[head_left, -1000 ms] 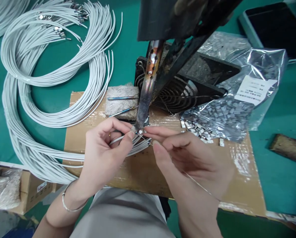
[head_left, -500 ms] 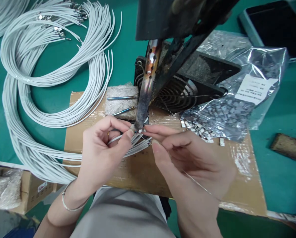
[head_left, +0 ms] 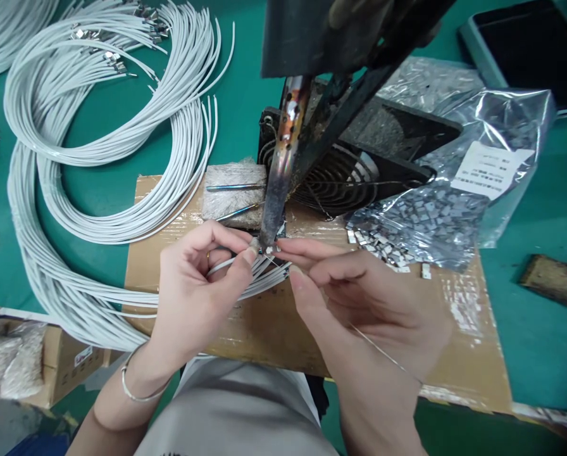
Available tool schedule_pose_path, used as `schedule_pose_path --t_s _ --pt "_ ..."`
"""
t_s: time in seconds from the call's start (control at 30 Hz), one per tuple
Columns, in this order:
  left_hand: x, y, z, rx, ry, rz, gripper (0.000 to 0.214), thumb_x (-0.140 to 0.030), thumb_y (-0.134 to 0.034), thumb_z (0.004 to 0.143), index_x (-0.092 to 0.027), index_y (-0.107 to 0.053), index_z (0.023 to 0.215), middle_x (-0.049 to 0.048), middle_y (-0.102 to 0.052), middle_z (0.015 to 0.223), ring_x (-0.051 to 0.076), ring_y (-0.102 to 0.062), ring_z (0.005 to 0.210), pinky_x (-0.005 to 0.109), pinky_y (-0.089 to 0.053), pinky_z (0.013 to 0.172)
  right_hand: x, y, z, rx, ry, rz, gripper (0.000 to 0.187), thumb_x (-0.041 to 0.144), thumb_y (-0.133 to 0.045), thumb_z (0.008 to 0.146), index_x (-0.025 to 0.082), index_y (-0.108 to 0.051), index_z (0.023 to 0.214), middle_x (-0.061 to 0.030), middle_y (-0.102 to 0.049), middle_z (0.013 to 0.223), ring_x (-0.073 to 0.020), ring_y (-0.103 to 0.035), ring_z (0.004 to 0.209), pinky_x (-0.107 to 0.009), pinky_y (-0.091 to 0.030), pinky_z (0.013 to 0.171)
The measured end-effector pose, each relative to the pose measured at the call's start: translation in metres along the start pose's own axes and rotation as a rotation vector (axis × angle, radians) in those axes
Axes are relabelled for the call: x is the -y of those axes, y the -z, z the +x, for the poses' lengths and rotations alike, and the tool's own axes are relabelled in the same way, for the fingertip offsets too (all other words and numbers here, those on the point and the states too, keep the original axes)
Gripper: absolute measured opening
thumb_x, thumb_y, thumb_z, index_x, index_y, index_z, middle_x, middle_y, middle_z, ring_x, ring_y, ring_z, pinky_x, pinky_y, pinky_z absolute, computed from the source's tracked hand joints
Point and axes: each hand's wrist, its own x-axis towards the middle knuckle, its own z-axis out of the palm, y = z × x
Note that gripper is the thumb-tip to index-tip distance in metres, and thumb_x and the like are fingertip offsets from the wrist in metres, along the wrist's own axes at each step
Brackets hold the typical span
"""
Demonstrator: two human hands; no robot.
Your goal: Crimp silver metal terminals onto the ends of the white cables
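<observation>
My left hand point(head_left: 198, 285) is closed, thumb and forefinger pinching a white wire point(head_left: 219, 266) close to its end. Right beside those fingertips is the tip of a soldering iron point(head_left: 278, 171), pointing downward from a dark stand. A small silvery metal piece point(head_left: 269, 251) shows at the tip, partly hidden. From the right, my right hand point(head_left: 364, 297) is closed on a thin solder wire point(head_left: 383, 352), which runs across the palm; its forefinger reaches close to the metal piece. Under both hands lie the ends of more white wires point(head_left: 269, 280).
Large coils of white wire point(head_left: 69, 152) cover the left of the green table. A wire-wrapped pad point(head_left: 231, 212) and a round-grilled fan point(head_left: 335, 177) stand behind the iron. Small metal terminals point(head_left: 392, 256) spill from a plastic bag point(head_left: 459, 221) onto the cardboard point(head_left: 454, 354).
Hardly anything differs. My view has shifted very slightly; both hands stay at the iron's tip, with the wire and the solder wire still held.
</observation>
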Motion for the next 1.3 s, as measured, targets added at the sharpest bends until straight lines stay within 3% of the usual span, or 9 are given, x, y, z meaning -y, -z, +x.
schedule_pose_path --t_s 0.3,0.6,0.93,1.3 --pt "0.0052 0.0033 -0.0009 0.001 -0.034 0.000 0.015 -0.009 -0.081 0.081 -0.018 -0.074 0.072 0.0006 -0.079 0.083 0.004 -0.045 0.050 0.019 -0.031 0.044 -0.0008 0.0012 -0.0027 0.018 0.012 -0.042 0.024 0.004 -0.074 0.092 0.026 -0.068 0.084 0.0010 -0.085 0.115 -0.0168 -0.082 0.107 -0.027 -0.065 0.097" --pt "0.0046 0.0014 0.0001 0.022 -0.039 0.011 0.015 -0.005 -0.080 0.077 -0.016 -0.072 0.070 -0.0002 -0.078 0.081 0.001 -0.041 0.047 0.015 -0.028 0.042 -0.0057 0.0007 -0.0024 0.000 0.053 -0.018 0.024 0.001 -0.075 0.090 0.024 -0.069 0.085 0.0043 -0.085 0.111 -0.0114 -0.081 0.106 -0.020 -0.062 0.097" --pt "0.0037 0.0002 -0.0008 0.012 -0.083 0.024 0.014 -0.008 -0.080 0.078 -0.018 -0.074 0.070 0.0008 -0.079 0.081 0.006 -0.051 0.055 0.019 -0.032 0.043 -0.0041 -0.0011 -0.0017 -0.024 0.084 -0.045 0.023 0.003 -0.076 0.090 0.023 -0.070 0.084 0.0029 -0.086 0.110 -0.0121 -0.082 0.101 -0.020 -0.064 0.092" --pt "0.0037 0.0008 -0.0005 0.022 -0.059 0.002 0.014 -0.007 -0.080 0.076 -0.017 -0.073 0.069 0.0004 -0.078 0.081 0.002 -0.043 0.048 0.018 -0.028 0.042 -0.0072 0.0001 -0.0026 -0.007 0.067 -0.015 0.024 0.001 -0.076 0.089 0.024 -0.070 0.086 0.0025 -0.085 0.110 -0.0136 -0.082 0.105 -0.023 -0.062 0.094"
